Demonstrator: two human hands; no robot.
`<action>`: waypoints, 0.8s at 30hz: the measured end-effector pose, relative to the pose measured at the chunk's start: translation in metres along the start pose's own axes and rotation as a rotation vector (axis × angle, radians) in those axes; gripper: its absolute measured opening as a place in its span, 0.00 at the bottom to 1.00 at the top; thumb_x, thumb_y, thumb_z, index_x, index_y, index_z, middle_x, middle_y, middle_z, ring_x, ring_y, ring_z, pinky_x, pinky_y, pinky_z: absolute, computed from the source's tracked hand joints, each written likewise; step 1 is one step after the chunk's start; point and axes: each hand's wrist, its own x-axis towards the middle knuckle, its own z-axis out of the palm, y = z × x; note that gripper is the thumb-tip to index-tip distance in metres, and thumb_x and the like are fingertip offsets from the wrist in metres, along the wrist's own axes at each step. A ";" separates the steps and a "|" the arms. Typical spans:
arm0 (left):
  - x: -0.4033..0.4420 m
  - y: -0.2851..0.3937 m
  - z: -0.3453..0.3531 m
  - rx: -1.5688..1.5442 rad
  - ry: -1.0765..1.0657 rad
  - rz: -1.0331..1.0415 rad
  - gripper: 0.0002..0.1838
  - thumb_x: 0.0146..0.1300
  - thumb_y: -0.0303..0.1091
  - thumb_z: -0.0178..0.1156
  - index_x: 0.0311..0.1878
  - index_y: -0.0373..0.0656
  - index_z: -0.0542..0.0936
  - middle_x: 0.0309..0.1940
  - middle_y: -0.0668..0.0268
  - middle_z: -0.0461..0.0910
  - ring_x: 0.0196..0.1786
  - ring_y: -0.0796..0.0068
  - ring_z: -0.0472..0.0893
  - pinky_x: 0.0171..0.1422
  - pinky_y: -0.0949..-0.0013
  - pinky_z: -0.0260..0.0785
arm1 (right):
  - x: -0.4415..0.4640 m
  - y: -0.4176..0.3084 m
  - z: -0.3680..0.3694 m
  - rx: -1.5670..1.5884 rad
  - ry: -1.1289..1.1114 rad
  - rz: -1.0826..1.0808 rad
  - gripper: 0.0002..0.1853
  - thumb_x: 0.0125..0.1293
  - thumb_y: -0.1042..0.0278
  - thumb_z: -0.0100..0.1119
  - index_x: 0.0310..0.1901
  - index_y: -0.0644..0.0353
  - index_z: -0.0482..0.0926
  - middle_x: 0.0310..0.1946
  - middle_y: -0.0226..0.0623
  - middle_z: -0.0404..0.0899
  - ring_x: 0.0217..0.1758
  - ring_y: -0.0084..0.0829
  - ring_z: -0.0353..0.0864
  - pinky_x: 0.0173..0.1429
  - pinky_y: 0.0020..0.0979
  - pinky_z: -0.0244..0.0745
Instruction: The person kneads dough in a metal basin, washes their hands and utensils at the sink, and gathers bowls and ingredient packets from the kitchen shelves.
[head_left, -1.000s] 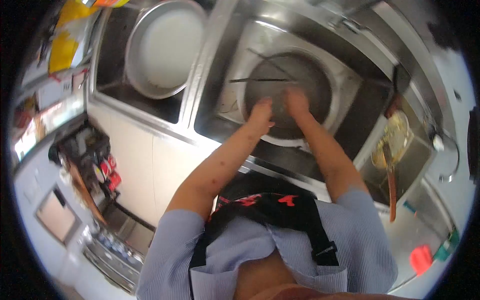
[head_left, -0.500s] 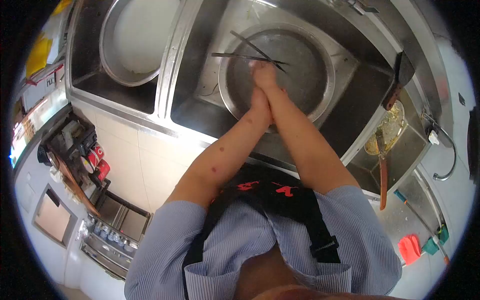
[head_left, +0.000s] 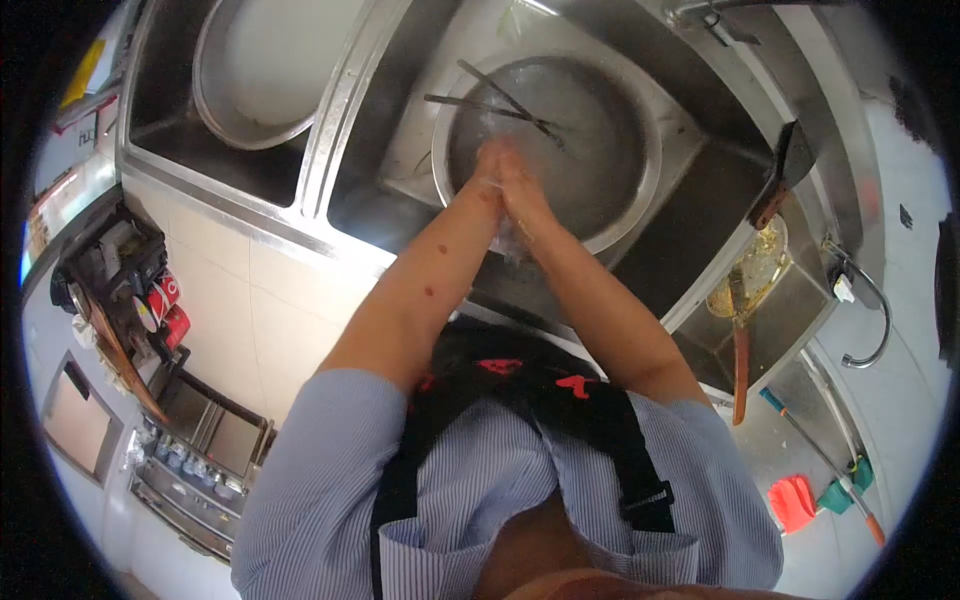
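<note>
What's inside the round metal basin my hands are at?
The basin holds greyish, cloudy liquid; two thin dark sticks, crossed, reach in over its rim. Your left hand and right hand cover part of it, and whatever lies under the liquid can't be made out.

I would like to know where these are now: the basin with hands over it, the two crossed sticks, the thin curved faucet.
Basin (head_left: 654,160): head view, its rim, right side.
Crossed sticks (head_left: 460,102): head view, one stick's outer part.
Curved faucet (head_left: 886,318): head view, bend of its spout.

Shiny metal basin (head_left: 640,205), smooth steel sink (head_left: 700,190), matt dark sticks (head_left: 480,104), striped cloth sleeves (head_left: 345,420)
</note>
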 end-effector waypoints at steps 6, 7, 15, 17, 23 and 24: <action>-0.090 0.023 0.060 0.151 0.136 -0.022 0.23 0.67 0.48 0.39 0.55 0.40 0.68 0.52 0.56 0.71 0.52 0.56 0.71 0.57 0.53 0.63 | -0.001 -0.046 -0.012 0.190 -0.082 0.396 0.33 0.67 0.41 0.32 0.58 0.65 0.67 0.58 0.50 0.66 0.61 0.45 0.64 0.64 0.40 0.57; -0.081 0.040 0.043 0.086 0.098 -0.072 0.23 0.67 0.48 0.38 0.55 0.40 0.69 0.53 0.56 0.71 0.52 0.56 0.71 0.57 0.53 0.63 | 0.006 -0.003 0.003 0.288 -0.201 -0.013 0.34 0.67 0.39 0.35 0.51 0.67 0.71 0.49 0.43 0.73 0.54 0.35 0.69 0.58 0.37 0.63; -0.106 0.033 0.072 0.140 0.015 -0.269 0.23 0.68 0.48 0.38 0.56 0.42 0.69 0.55 0.55 0.70 0.54 0.56 0.70 0.58 0.52 0.63 | 0.041 -0.022 -0.019 -0.354 -0.049 0.154 0.23 0.65 0.60 0.42 0.57 0.66 0.63 0.54 0.50 0.69 0.54 0.46 0.71 0.58 0.43 0.64; -0.125 0.042 0.097 0.246 0.183 -0.206 0.23 0.64 0.50 0.46 0.53 0.41 0.71 0.50 0.56 0.74 0.50 0.58 0.74 0.55 0.55 0.67 | 0.054 -0.003 -0.008 -0.227 0.097 0.182 0.20 0.63 0.67 0.46 0.54 0.67 0.66 0.52 0.49 0.71 0.52 0.44 0.72 0.56 0.42 0.66; -0.100 0.045 0.072 0.107 -0.189 -0.128 0.14 0.58 0.44 0.58 0.37 0.43 0.74 0.32 0.61 0.76 0.36 0.65 0.77 0.44 0.61 0.71 | 0.006 -0.025 0.000 1.170 0.075 0.227 0.17 0.59 0.78 0.46 0.51 0.66 0.68 0.48 0.46 0.72 0.49 0.43 0.73 0.53 0.38 0.69; -0.102 0.049 0.077 0.169 -0.170 -0.128 0.14 0.59 0.44 0.58 0.37 0.43 0.74 0.31 0.61 0.76 0.35 0.65 0.77 0.42 0.62 0.71 | -0.002 -0.028 -0.002 1.143 0.023 0.160 0.16 0.59 0.78 0.45 0.51 0.65 0.68 0.48 0.46 0.72 0.48 0.43 0.73 0.52 0.37 0.69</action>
